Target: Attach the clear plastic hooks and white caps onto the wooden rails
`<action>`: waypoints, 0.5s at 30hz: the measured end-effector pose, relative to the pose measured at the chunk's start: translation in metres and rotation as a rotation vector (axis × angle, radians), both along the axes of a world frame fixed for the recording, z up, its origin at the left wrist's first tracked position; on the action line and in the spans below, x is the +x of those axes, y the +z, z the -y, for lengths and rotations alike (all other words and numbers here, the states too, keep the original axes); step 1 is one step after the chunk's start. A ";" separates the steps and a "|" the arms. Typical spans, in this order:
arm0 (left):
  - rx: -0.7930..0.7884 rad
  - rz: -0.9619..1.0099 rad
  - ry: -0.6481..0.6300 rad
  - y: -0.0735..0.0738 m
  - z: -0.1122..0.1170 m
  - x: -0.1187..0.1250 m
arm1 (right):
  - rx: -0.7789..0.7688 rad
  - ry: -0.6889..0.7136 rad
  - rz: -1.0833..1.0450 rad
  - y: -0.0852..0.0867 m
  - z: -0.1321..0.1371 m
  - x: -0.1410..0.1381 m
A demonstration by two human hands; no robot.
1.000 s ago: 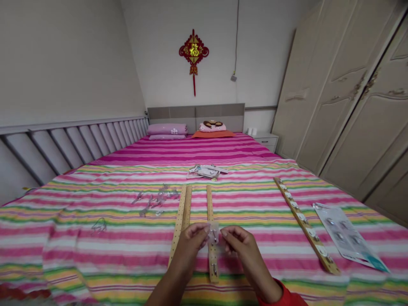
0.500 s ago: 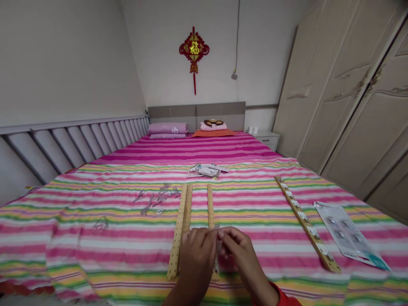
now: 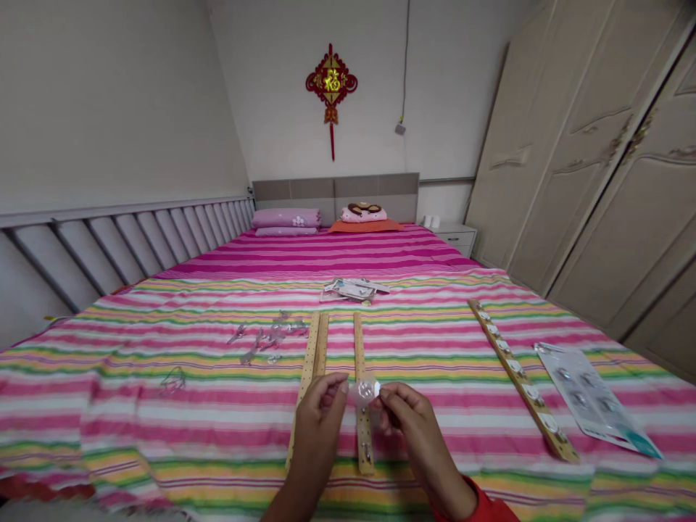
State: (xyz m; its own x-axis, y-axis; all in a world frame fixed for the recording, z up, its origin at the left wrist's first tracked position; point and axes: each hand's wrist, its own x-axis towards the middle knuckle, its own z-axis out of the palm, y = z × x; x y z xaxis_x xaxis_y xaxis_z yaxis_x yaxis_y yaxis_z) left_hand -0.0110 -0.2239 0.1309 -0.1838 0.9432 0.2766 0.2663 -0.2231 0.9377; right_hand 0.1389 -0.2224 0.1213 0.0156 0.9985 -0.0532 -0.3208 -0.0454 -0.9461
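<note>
My right hand point(image 3: 410, 417) pinches a clear, round adhesive disc point(image 3: 364, 392) by its whitish right edge, with a shiny shape at its middle. The disc is held over a narrow wooden strip with holes point(image 3: 359, 348). Small shiny metal pieces point(image 3: 366, 453) sit near that strip's close end. To the left of the disc, my left hand point(image 3: 320, 417) is loosely curled, thumb and forefinger a little apart, with nothing visible in it. It partly covers two more perforated wooden strips point(image 3: 309, 355).
Clear plastic pieces point(image 3: 277, 332) lie scattered at left, with a thin clear scrap point(image 3: 172, 380) nearer. Packaging cards point(image 3: 353, 290) are piled behind the strips. At right lie a strip bearing white-backed metal pieces point(image 3: 519, 373) and a blister pack point(image 3: 587, 391). Striped cloth point(image 3: 217, 449) covers the bed.
My hands, together half a second ago, have moved apart. My left hand has shifted left, and the clear disc now shows in my right fingers.
</note>
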 end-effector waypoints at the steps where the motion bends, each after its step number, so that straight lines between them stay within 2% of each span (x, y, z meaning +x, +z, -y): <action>1: -0.075 0.068 -0.021 0.001 -0.004 -0.003 | -0.003 0.001 0.004 0.000 0.000 0.000; 3: -0.179 0.141 -0.109 0.001 -0.010 -0.008 | -0.004 0.014 0.011 -0.001 0.000 0.000; 7: -0.287 0.188 -0.307 0.003 -0.015 -0.011 | 0.011 0.058 0.035 -0.003 -0.001 0.000; 11: -0.335 0.262 -0.339 0.002 -0.014 -0.009 | 0.034 0.073 0.055 -0.005 -0.002 0.001; 15: -0.449 0.460 -0.326 -0.001 -0.011 -0.006 | 0.024 0.032 0.007 -0.009 -0.004 0.002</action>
State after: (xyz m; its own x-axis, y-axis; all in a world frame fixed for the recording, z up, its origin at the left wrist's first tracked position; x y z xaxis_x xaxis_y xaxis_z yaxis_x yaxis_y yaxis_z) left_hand -0.0168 -0.2129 0.1302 0.1216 0.9746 -0.1881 -0.1924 0.2091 0.9588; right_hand 0.1408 -0.2186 0.1120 -0.0161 0.9995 -0.0288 -0.3130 -0.0324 -0.9492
